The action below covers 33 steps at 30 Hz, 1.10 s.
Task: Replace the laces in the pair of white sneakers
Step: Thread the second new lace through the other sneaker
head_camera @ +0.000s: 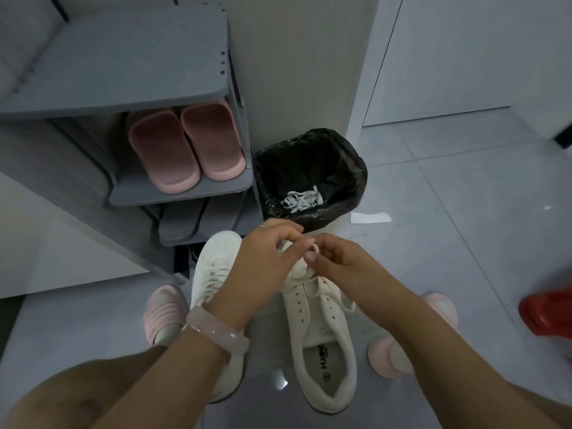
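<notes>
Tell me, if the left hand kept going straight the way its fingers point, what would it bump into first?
The left hand points right, toward the right hand, so it would probably meet those fingers and the white lace pinched between them first, above the right sneaker. Depth is hard to judge.

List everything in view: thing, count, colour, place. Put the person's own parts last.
sneakers: 2, white, on the floor side by side below the hands
lace: 1, white, partly threaded in the right-side sneaker
old laces: a bundle, white, inside the bin
bin: 1, lined with a black bag, right of the rack
rack: 1, grey, upper left
slides: 2, pink, on the rack's middle shelf
grey slides: 2, on the rack's lower shelf
paper: 1, white, on the floor right of the bin
red thing: 1, right edge, cut off
bracelet: 1, pale pink, left wrist
left hand: at the lace
right hand: pinching the lace
</notes>
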Each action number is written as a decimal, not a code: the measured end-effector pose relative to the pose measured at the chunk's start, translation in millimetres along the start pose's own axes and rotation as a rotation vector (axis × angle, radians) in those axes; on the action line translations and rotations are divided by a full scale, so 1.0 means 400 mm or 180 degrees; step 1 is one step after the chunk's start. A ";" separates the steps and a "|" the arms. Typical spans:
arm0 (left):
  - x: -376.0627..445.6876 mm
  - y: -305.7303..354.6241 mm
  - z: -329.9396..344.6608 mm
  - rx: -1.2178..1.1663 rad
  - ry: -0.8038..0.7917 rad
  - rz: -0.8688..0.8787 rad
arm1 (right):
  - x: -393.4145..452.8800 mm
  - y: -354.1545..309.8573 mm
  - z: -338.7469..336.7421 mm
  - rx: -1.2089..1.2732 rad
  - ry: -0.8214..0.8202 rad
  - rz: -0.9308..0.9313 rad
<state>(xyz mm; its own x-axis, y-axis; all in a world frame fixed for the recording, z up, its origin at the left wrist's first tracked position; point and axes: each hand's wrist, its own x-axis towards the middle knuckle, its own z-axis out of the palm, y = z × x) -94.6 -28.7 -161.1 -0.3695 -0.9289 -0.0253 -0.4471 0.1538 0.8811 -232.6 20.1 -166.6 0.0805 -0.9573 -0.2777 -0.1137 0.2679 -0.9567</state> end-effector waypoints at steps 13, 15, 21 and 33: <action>-0.048 -0.054 0.214 0.2954 -0.1559 0.0883 | -0.045 -0.061 -0.228 0.2463 0.2487 -0.0814; -0.039 -0.059 0.234 0.3362 -0.1634 0.0657 | -0.044 -0.055 -0.224 0.2389 0.2482 -0.0763; -0.021 -0.015 0.186 0.1153 -0.1482 -0.0041 | -0.031 -0.040 -0.203 0.1415 0.2438 -0.0274; -0.015 0.132 -0.204 -0.1948 -0.0152 -0.0180 | -0.013 -0.016 -0.115 0.0643 0.1822 0.0529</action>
<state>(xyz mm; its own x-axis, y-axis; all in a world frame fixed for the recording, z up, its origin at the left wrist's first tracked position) -49.6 -42.3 -76.0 -0.4013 -0.9116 -0.0885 0.0763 -0.1296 0.9886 -277.9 18.5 -155.0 -0.4715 -0.7925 -0.3868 0.1148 0.3797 -0.9180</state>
